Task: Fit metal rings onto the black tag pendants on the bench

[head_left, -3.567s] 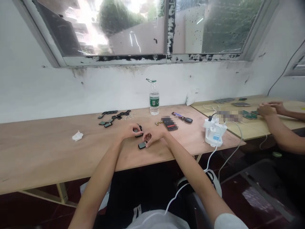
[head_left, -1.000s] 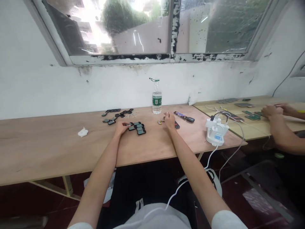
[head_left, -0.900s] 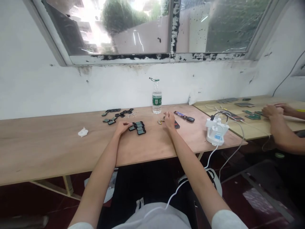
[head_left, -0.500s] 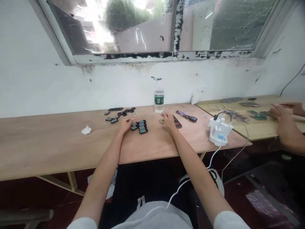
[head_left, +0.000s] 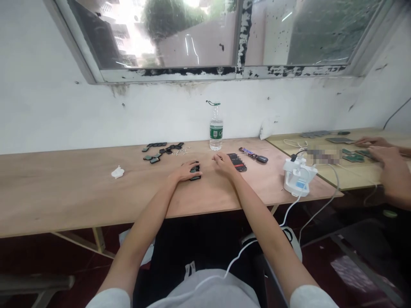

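My left hand point(head_left: 186, 171) lies over a cluster of small black-rimmed rectangular pieces with grey-green faces point(head_left: 195, 173). Its fingers reach across them, stretched out, and hide most of the cluster. To the right, my right hand point(head_left: 224, 163) rests on the table with fingers bent together. Whatever is between those fingertips is too small to make out. Beside it lies a dark phone-like slab with a red band point(head_left: 238, 163). Behind my left hand are more loose black pieces point(head_left: 154, 157) and scattered tiny pale bits point(head_left: 183, 151).
A water bottle point(head_left: 216, 130) stands near the wall. A purple-wrapped bar point(head_left: 246, 151) and black fob-like object point(head_left: 262, 159) lie at right, before a white power strip with plugs point(head_left: 296, 177). Crumpled white tissue point(head_left: 117, 172) is at left. Another person's hands point(head_left: 382, 156) handle green boards point(head_left: 352, 155).
My left hand has moved right, from beside the cluster to over it. My right hand has shifted slightly left, and the small metallic bits beside it no longer show.
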The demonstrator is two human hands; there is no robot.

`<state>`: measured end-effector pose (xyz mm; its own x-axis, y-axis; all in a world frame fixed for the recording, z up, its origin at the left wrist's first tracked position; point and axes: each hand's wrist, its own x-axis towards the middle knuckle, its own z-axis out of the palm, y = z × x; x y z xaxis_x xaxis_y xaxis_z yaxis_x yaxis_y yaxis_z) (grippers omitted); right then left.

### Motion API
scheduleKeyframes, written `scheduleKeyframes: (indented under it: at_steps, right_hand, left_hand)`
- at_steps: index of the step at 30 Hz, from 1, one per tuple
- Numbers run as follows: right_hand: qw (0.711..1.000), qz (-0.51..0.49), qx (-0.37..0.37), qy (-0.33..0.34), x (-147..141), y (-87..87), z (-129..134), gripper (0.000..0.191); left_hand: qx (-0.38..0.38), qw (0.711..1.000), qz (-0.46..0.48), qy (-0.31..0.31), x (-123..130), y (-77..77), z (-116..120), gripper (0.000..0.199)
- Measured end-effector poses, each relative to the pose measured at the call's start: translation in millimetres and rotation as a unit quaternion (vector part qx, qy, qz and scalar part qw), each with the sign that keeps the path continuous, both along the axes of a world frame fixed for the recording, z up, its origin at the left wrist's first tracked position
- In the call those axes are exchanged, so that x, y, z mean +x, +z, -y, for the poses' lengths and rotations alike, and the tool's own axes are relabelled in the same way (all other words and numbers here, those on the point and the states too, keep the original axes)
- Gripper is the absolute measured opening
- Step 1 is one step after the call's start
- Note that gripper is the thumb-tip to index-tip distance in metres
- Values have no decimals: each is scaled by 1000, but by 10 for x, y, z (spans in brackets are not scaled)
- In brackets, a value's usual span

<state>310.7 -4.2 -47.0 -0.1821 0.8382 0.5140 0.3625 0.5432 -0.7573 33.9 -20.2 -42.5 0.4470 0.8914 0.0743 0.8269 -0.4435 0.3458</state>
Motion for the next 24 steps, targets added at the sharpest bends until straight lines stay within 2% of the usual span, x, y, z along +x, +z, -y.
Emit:
scheduleKeyframes:
  at_steps: [4, 6, 9, 12, 14, 18, 24]
  right_hand:
    - [999, -18, -11, -33, 31, 3, -32, 30]
    - [996, -35, -17, -74, 67, 6, -62, 31]
    - [989, -42, -42, -137, 146, -1, -109, 31]
    - [985, 17, -75, -156, 206, -26, -121, 24]
    - [982, 90, -92, -140, 205, -45, -100, 19]
    - [969, 201, -91, -116, 133, -58, -35, 34]
    - [966, 216, -92, -106, 88, -63, -29, 42]
  left_hand:
    - [-25, 998, 29, -50, -24, 81, 87, 97]
    - [-35, 995, 79, -47, -60, 143, 87, 91]
    - [21, 981, 192, 23, -142, 212, 43, 75]
    - [85, 961, 249, 89, -185, 204, -2, 57]
    - [87, 964, 233, 91, -158, 165, -17, 45]
    - [86, 981, 167, 49, -36, 83, -35, 27]
    - [72, 993, 79, 55, 6, 41, -93, 22]
